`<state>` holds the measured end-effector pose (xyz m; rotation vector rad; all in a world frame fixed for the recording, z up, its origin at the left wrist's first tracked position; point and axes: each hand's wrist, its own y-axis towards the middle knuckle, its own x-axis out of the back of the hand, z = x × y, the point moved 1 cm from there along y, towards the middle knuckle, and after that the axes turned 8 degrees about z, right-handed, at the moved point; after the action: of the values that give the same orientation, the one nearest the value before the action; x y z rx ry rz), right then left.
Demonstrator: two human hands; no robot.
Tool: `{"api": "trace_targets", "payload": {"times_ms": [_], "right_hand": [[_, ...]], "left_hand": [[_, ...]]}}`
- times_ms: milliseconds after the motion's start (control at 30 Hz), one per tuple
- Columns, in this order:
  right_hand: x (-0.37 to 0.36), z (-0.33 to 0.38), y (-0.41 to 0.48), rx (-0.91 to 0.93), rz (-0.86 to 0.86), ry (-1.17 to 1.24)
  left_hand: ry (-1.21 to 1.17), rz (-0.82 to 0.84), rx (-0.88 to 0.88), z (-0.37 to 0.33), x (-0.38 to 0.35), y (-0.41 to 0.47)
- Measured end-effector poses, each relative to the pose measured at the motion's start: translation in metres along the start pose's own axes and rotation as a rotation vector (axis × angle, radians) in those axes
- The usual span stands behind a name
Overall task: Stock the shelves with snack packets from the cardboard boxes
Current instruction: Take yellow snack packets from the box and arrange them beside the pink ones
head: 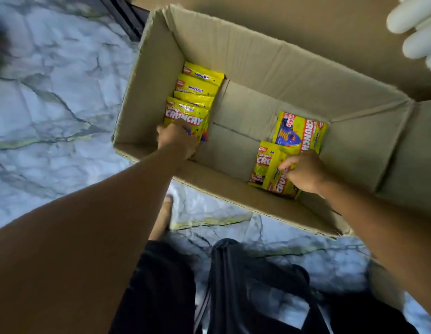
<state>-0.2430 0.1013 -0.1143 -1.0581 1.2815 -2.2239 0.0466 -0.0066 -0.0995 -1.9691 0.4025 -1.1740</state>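
An open cardboard box (257,75) stands on the floor with yellow snack packets inside. Several packets stand in a row at its left end (197,92). My left hand (178,141) reaches in and grips the nearest packet of that row (185,115) at its lower edge. At the box's right end one packet lies flat (298,131), and two more lie below it. My right hand (306,171) pinches the front one of these (276,179) with curled fingers.
The box sits on a pale marbled floor (52,104). Its right flap (407,153) hangs outward. Another person's white-gloved hand (417,27) shows at the top right corner. A dark shelf base (122,15) runs at the top left. My foot (165,213) stands just before the box.
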Motion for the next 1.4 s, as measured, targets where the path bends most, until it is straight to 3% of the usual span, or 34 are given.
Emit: {"api": "trace_targets", "payload": {"times_ms": [433,600,800,933,1133,1400], "right_hand": [[-0.008,-0.015,0.005,0.009,0.204,-0.357],[-0.009,-0.01,-0.005,-0.008,0.129,-0.5],[-0.001,-0.008,-0.014,0.017,0.137,-0.537],[0.007,0.0,-0.026,0.023,0.126,-0.459],[0.041,0.024,-0.07,0.093,-0.045,-0.258],[0.123,0.079,-0.189,0.222,-0.191,-0.04]], "left_hand": [[0.051,-0.019,0.033,0.0,-0.022,0.017],[0.103,-0.068,0.068,-0.01,-0.026,0.005],[0.109,-0.003,-0.066,-0.027,-0.025,-0.004],[0.106,0.023,-0.076,-0.042,-0.023,-0.023],[0.013,0.02,-0.158,-0.064,-0.003,-0.083],[-0.067,0.001,-0.263,-0.123,0.087,-0.213]]}}
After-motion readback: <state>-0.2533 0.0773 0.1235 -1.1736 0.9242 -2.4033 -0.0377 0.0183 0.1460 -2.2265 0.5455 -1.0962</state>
